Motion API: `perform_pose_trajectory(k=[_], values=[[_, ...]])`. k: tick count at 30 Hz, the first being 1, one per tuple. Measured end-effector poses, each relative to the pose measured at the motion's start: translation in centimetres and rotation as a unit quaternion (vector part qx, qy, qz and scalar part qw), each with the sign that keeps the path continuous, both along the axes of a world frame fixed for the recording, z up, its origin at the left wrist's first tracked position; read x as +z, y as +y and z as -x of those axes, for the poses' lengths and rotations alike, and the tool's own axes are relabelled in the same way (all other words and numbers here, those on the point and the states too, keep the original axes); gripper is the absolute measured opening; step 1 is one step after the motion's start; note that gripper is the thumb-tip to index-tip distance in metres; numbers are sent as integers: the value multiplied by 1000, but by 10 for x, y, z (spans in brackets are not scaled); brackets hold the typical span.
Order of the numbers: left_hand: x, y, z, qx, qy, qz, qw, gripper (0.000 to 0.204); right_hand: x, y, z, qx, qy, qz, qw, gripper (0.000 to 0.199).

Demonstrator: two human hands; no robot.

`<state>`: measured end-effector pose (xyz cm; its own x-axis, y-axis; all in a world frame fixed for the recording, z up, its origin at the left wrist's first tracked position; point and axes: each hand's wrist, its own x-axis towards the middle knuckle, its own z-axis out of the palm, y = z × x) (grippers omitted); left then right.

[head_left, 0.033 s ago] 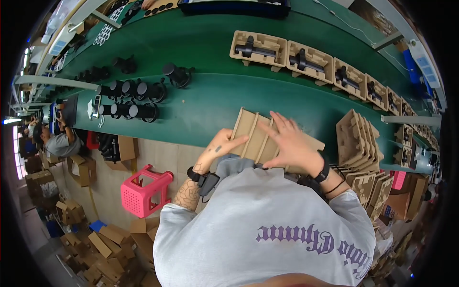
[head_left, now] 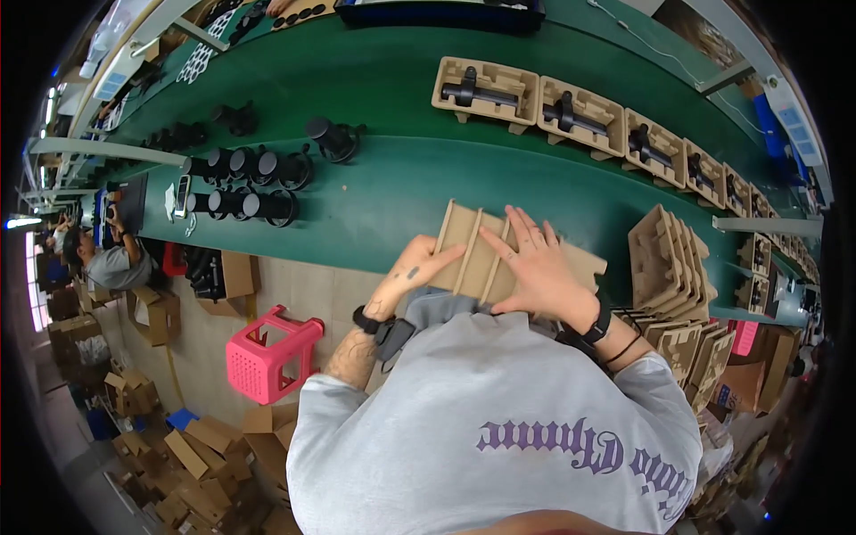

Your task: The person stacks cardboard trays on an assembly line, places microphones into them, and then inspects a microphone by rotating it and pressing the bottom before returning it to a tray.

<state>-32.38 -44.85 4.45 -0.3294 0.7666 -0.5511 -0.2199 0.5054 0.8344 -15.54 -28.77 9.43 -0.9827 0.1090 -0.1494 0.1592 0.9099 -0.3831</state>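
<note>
At the near edge of the green bench, a tan moulded-pulp packing tray [head_left: 459, 245] with raised ridges lies between my hands. My left hand [head_left: 417, 266] grips its left side, thumb on top and the other fingers out of sight beneath or behind. Flat across its right part rests my right hand [head_left: 544, 272], fingers spread. Whether one tray or several nested ones lie under my hands I cannot tell. Right of them stands a stack of similar pulp trays [head_left: 660, 259].
Along the far right runs a row of pulp trays [head_left: 486, 89] holding black tube-like parts. Black cylindrical parts [head_left: 267, 205] stand in a group on the left, near a phone [head_left: 183, 196]. A pink stool [head_left: 272, 357] and cardboard boxes [head_left: 201, 455] are on the floor. A co-worker [head_left: 111, 263] is at far left.
My right hand, blurred before, now shows sharply in about the same spot on the tray. Nothing else has visibly moved.
</note>
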Motion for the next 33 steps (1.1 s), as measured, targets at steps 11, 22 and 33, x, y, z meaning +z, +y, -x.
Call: perform_pose_trajectory(k=[11,22,33], values=[[11,-45,14,270,-23,-27,962,35,9,25,-14,10,-56,-32,998,112],[-93,-40,62,-25,611,183,770,34,6,56,-22,45,-30,-5,999,122],[-13,36,-38,-69,-5,-52,996,29,12,29,-39,-42,-81,-29,995,124]])
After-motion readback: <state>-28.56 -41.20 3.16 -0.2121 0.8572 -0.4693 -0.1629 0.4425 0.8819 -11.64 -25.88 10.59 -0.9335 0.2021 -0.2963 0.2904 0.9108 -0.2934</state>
